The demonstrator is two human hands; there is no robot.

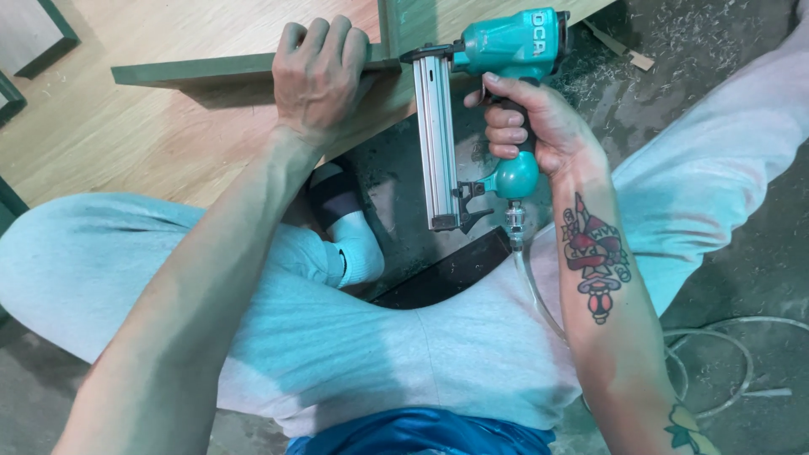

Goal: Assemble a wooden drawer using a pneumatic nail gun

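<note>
The right hand (535, 126) is clenched around the dark grip of a teal pneumatic nail gun (484, 93), fingers wrapped tight, the index finger lying up near the trigger area. The tool has a glossy teal head at the top, a rounded teal base below the grip, and a long silver-grey magazine (436, 143) running down its left side. The magazine's long axis runs nearly straight up and down the view, toward the person's lap, while the nose at the top left of the head points left and meets the joint where two green strips come together. A clear air hose (533, 282) leaves the fitting under the grip and curves down past the tattooed forearm, looping on the dusty grey floor (742, 278) at right. The left hand (320, 76) is pressed down over the green-painted wooden strip (194, 69), fingers curled over its far edge, just beside the nose of the tool. Behind the strip lies a pale wood panel (109, 135). Below the hands, light grey trousers (379, 345) and a white-socked foot (354, 244) fill the space between the arms.
</note>
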